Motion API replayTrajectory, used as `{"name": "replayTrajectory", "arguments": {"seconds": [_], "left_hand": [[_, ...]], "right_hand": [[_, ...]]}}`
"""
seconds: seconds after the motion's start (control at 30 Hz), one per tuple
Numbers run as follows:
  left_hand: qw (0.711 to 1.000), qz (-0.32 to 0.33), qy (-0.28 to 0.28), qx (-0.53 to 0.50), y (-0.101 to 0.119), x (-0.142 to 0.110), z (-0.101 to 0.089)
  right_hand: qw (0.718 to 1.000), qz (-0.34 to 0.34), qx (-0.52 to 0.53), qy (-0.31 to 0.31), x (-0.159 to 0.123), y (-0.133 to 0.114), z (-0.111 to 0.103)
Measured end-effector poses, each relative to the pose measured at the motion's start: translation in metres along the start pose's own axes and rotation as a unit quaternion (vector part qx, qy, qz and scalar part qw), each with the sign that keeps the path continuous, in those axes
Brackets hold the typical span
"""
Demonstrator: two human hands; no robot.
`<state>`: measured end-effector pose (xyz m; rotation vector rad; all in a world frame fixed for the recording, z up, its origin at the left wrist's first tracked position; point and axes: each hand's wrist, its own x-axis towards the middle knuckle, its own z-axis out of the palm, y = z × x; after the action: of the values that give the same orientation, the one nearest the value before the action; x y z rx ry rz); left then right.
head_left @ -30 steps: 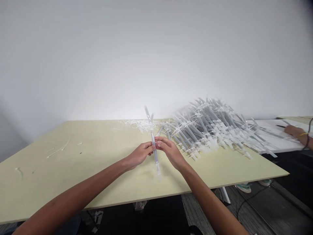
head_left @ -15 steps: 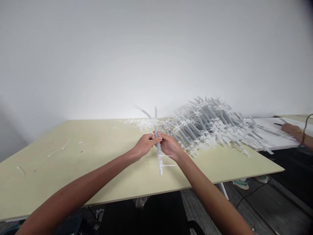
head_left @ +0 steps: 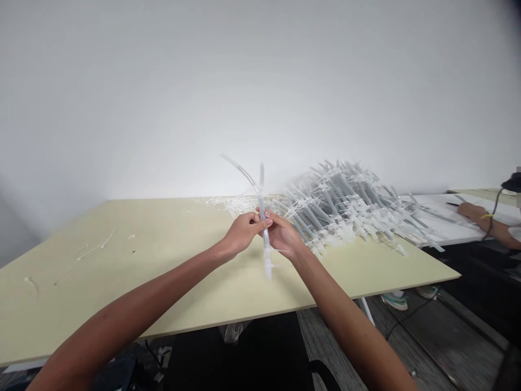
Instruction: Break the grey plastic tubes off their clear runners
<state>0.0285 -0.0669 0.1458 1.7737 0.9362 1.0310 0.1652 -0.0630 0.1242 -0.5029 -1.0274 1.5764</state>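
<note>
Both my hands hold one clear plastic tube [head_left: 266, 239] upright above the table. It branches at the top into a long curved arm and a short straight one. Its lower end carries a whitish fitting, with a thin cable-tie tail sticking out to the right. My left hand [head_left: 243, 234] pinches the tube from the left, thumb across its front. From the right, my right hand [head_left: 284, 236] grips it at about the same height, its fingers partly behind the tube. Just beyond lies a heap of white cable ties [head_left: 238, 205].
A large pile of similar tube assemblies [head_left: 340, 201] covers the right side of the pale yellow table [head_left: 171, 293]. A few loose ties [head_left: 95, 251] lie at the left. Another person's hand [head_left: 472, 210] rests at a white table on the far right. A wall stands behind.
My hands and the tube have risen slightly, with the tube's branched top now higher in view. The view has shifted a little, and both hands keep their hold.
</note>
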Motion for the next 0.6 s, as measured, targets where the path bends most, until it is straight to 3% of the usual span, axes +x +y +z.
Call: {"name": "replayTrajectory", "arguments": {"seconds": [0.6], "left_hand": [[1.000,0.002,0.005,0.025,-0.011,-0.002,0.000]], "right_hand": [[0.987,-0.065,-0.149,-0.007,-0.009,-0.018,0.001]]}}
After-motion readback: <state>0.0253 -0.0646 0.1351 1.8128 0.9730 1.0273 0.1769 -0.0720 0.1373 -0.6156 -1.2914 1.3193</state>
